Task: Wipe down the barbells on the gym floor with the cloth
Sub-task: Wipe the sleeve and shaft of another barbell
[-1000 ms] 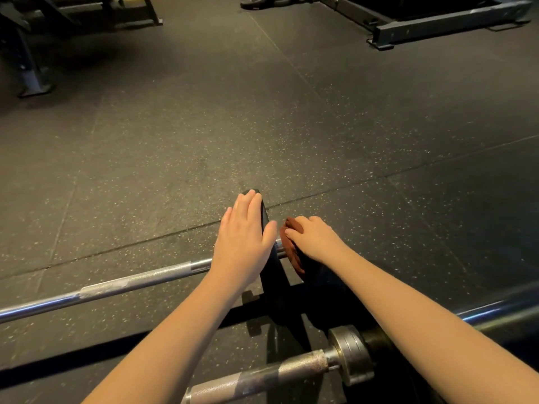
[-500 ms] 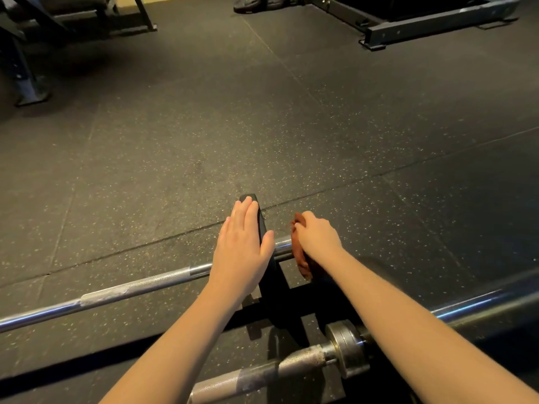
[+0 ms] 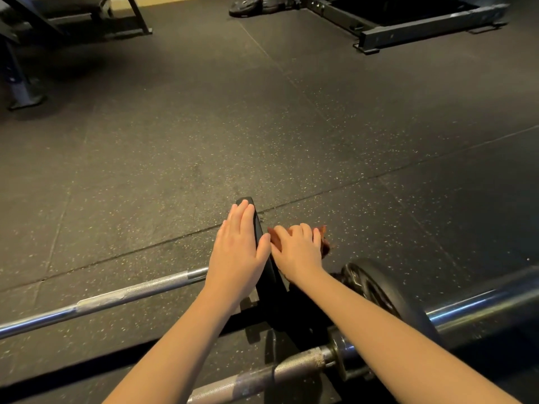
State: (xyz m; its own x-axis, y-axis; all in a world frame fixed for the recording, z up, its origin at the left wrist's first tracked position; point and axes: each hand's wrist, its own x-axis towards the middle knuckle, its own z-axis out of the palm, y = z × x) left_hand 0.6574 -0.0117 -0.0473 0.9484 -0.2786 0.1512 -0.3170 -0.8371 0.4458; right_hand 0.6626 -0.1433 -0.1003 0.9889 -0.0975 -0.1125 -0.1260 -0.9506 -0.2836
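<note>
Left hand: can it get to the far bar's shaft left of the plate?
Probably yes. The left hand lies flat on the plate, holding nothing, and the shaft runs out beside its wrist with nothing across it.

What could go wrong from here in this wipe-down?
The far barbell might roll, since only the flat left hand steadies its thin plate while the right hand works the cloth at the plate's other side. The right forearm passes close over the near barbell's plate, so a wide stroke could knock against it.
</note>
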